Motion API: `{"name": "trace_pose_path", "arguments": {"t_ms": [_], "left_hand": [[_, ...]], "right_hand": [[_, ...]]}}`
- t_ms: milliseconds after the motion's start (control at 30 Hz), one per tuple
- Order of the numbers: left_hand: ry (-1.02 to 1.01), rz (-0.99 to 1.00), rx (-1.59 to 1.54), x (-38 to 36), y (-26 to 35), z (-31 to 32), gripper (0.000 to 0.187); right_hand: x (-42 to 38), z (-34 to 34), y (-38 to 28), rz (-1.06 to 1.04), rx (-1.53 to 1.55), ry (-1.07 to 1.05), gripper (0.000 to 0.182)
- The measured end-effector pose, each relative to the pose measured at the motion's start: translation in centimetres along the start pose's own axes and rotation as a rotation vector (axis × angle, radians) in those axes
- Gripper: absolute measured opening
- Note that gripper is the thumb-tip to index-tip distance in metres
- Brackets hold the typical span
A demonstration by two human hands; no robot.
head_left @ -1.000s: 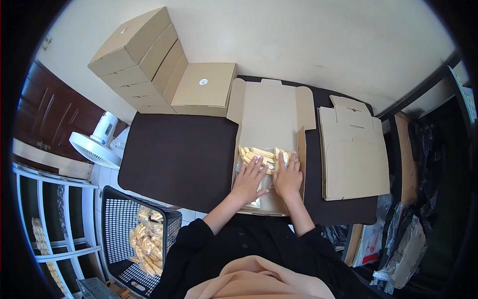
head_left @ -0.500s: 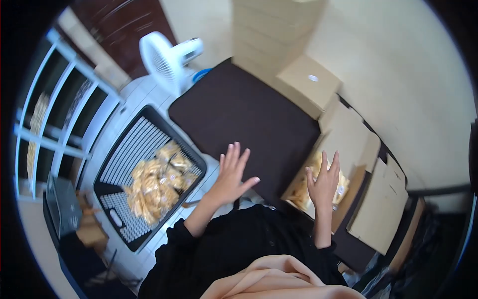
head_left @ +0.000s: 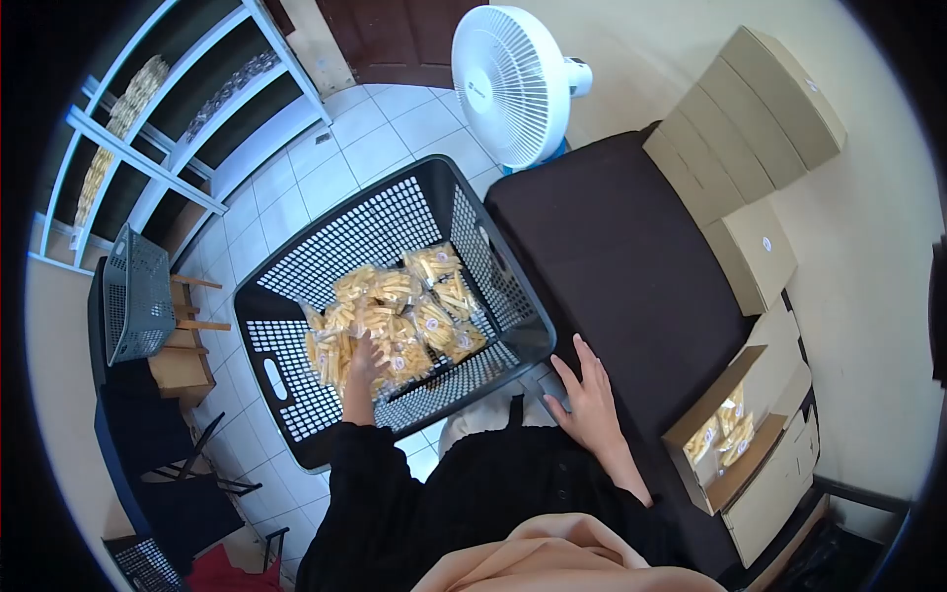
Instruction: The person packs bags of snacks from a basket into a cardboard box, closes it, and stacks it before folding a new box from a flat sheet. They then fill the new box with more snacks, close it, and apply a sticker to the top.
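Note:
My left hand (head_left: pixel 367 363) reaches down into a large dark plastic basket (head_left: pixel 538 340), its fingers apart over a heap of clear snack packets (head_left: pixel 393 288). The packets hold pale yellow sticks, and some bear a small round label. My right hand (head_left: pixel 589 403) is open with fingers extended and nothing in it, over the dark-covered table (head_left: pixel 617 261) close to the basket's near right corner. To the right of that hand, an open cardboard box (head_left: pixel 681 462) holds several more packets.
A white fan (head_left: pixel 508 89) stands beyond the basket. Stacked cartons (head_left: pixel 735 128) and a single closed carton (head_left: pixel 755 252) line the table's wall side. At the left are a shelf rack (head_left: pixel 163 148), a grey basket (head_left: pixel 138 296) and dark folding chairs (head_left: pixel 192 508).
My view has turned left toward the basket. My left hand has moved from above the floor gap into the basket. My right hand has come away from the open box toward the basket.

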State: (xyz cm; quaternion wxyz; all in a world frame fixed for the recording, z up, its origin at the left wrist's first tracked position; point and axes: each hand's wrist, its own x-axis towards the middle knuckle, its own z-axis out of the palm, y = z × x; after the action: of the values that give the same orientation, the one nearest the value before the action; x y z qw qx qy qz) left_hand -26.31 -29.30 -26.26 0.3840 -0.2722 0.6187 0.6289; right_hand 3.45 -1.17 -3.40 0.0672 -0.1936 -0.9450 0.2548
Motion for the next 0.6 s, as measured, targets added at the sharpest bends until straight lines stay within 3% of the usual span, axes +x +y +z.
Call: {"name": "trace_pose_path", "arguments": {"t_ms": [133, 233, 300, 433, 500, 567, 600], "left_hand": [[0.183, -0.121, -0.237, 3.5, -0.7, -1.2, 0.088], [0.069, -0.099, -0.451, 8.0, -1.4, -3.4, 0.082], [-0.001, -0.171, -0.52, 11.9, -1.9, -5.4, 0.074], [0.099, -0.138, -0.642, 13.3, -0.8, -4.9, 0.042], [0.15, 0.033, -0.614, 12.5, -0.2, -4.3, 0.035], [0.186, 0.055, -0.629, 14.7, 0.3, -5.3, 0.027], [0.154, 0.047, -0.603, 12.6, -4.8, -9.5, 0.027]], "right_hand": [[1.1, 0.8, -1.6, 0.052, 0.02, -0.008, 0.051], [1.1, 1.0, -2.0, 0.112, 0.003, 0.004, 0.051], [1.1, 1.2, -2.0, 0.149, -0.004, 0.026, 0.051], [0.8, 1.3, -2.0, 0.175, -0.017, 0.082, 0.05], [0.5, 1.3, -1.9, 0.204, -0.013, 0.117, 0.049], [-0.2, 1.3, -2.0, 0.205, -0.001, 0.118, 0.049], [-0.5, 1.3, -1.8, 0.206, 0.004, 0.138, 0.048]]}}
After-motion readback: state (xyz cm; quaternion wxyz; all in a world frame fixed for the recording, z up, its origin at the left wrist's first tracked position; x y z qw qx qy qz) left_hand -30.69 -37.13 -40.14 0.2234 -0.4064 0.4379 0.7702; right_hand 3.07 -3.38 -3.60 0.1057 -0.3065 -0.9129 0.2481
